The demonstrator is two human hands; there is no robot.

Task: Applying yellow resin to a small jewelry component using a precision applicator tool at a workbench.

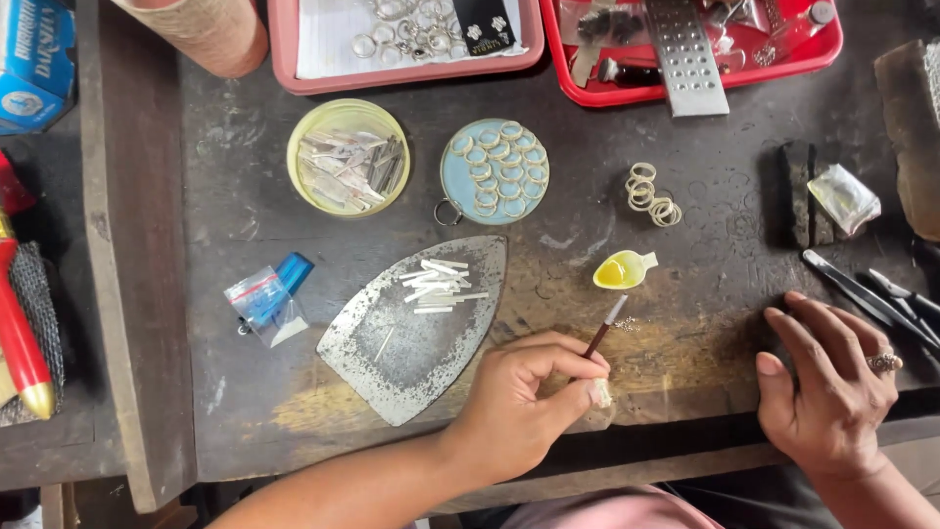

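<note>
**Two hands low on the dark bench, one pinching a little brush**

Two hands are at the near edge of the wooden bench [685, 186]. Your left hand [524, 407] pinches a thin brush [604, 328] between thumb and fingers. The stick is reddish and the pale tip points up and away from you. Your other fingers on that hand are curled in. Your right hand [832, 387] lies flat on the bench, well off to the right of the brush. Its fingers are spread a bit and hold nothing. One finger wears a ring [884, 362].

Just past the brush tip sits a small yellow spoon-shaped dish [622, 271] with yellow liquid in it. Left of your pinching hand lies a flat metal plate [411, 338] shaped like an iron. A heap of short white strips [438, 284] rests on its far part. Farther left is a little clear bag [262, 304] beside a blue lighter [294, 269].

Right past your flat hand's fingertips lie dark tweezers [852, 289]. Beyond them is a black block [805, 191] next to a small clear packet [844, 196].

Farther away, above the yellow dish, is a small pile of pale rings [651, 196]. Left of it is a round blue lid [494, 171] full of rings, then a round yellow tub [348, 157] of silvery scraps.

At the far edge are a pink tray [406, 73] and a red tray [627, 93]. A metal plate full of holes [685, 59] lies across the red one.
</note>
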